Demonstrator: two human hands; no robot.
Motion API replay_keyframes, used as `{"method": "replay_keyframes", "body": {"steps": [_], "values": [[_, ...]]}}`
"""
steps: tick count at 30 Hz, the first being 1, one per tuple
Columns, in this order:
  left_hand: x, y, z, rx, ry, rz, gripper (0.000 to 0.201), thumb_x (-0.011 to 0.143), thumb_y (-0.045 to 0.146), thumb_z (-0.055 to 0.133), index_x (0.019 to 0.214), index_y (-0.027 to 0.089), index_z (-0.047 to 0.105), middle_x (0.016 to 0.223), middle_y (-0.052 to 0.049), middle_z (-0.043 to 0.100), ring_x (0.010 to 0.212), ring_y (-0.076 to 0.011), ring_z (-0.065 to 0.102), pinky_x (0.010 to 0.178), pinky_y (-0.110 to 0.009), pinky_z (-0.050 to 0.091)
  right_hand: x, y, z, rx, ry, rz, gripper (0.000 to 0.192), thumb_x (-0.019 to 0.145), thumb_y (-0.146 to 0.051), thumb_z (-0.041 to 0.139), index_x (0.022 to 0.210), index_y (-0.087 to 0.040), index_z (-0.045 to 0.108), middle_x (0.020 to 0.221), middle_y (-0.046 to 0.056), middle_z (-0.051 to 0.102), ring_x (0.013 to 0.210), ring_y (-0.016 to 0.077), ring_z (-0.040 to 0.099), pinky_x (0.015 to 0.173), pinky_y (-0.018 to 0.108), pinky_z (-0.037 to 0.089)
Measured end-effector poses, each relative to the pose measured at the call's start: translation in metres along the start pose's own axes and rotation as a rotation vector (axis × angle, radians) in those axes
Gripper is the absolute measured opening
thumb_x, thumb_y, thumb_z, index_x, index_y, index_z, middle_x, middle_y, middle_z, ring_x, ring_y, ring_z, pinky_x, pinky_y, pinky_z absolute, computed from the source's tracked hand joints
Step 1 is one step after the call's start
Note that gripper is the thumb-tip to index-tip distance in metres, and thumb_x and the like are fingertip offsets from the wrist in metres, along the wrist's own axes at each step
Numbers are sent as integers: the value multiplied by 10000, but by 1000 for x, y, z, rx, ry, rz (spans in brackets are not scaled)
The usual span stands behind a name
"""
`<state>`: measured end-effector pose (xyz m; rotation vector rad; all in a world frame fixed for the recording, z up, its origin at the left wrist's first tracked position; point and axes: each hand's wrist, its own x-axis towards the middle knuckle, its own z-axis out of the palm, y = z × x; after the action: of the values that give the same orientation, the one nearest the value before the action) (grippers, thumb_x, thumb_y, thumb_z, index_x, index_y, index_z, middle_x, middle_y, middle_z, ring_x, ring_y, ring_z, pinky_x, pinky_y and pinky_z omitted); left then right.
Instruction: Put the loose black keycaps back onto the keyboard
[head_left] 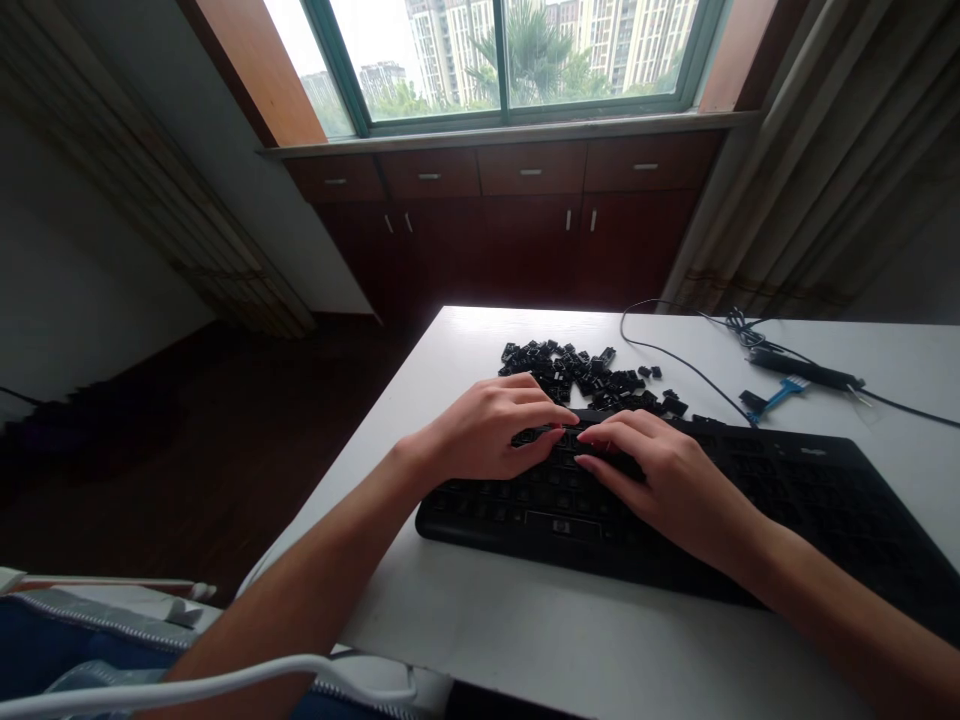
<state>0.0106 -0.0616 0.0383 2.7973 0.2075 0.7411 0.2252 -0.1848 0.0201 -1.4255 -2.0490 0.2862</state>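
A black keyboard (480,505) lies on the white table with an HP logo on its front edge. Many of its key positions look dark and bare, though shadow hides detail. Over its upper left part is my left hand (502,425), thumb and forefinger drawn close together at the top rows. Facing it, my right hand (652,455) rests on the keyboard with its thumb and forefinger nearly meeting. Whatever sits between the fingertips of either hand is too small and dark to make out. Just behind the keyboard is a pile of loose black keycaps (555,370).
Behind the keyboard's right half lie a blue-handled brush (780,395) and a black bar-shaped thing (806,368) with coiled cable (742,325). The white table (480,590) ends at left above a dark floor. A white cable (247,670) crosses the lower left.
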Motion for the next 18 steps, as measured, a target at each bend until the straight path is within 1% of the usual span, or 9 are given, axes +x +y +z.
{"method": "replay_keyframes", "body": {"steps": [6, 11, 18], "values": [[1, 0, -2, -47, -68, -70, 196, 940, 239, 590, 1081, 220, 725, 952, -39, 741, 899, -177, 635, 789, -326, 558, 1, -3, 8, 41, 30, 50, 160, 956, -338, 619, 1043, -217, 677, 1029, 55, 702, 959, 204, 641, 866, 373, 534], [0, -3, -5, -72, -49, -118, 177, 933, 230, 605, 1063, 224, 724, 961, -20, 741, 904, -166, 631, 817, -322, 545, 3, -10, 11, 46, 46, 29, 156, 948, -333, 633, 1037, -220, 694, 1027, 54, 712, 970, 209, 644, 865, 376, 535], [1, -5, -1, -47, -48, -162, 194, 951, 280, 596, 1096, 240, 718, 1076, -41, 705, 1016, -191, 605, 927, -369, 518, 4, -11, 14, 38, 71, 99, 150, 920, -342, 667, 996, -222, 714, 1019, 71, 691, 936, 225, 653, 834, 391, 538]]}}
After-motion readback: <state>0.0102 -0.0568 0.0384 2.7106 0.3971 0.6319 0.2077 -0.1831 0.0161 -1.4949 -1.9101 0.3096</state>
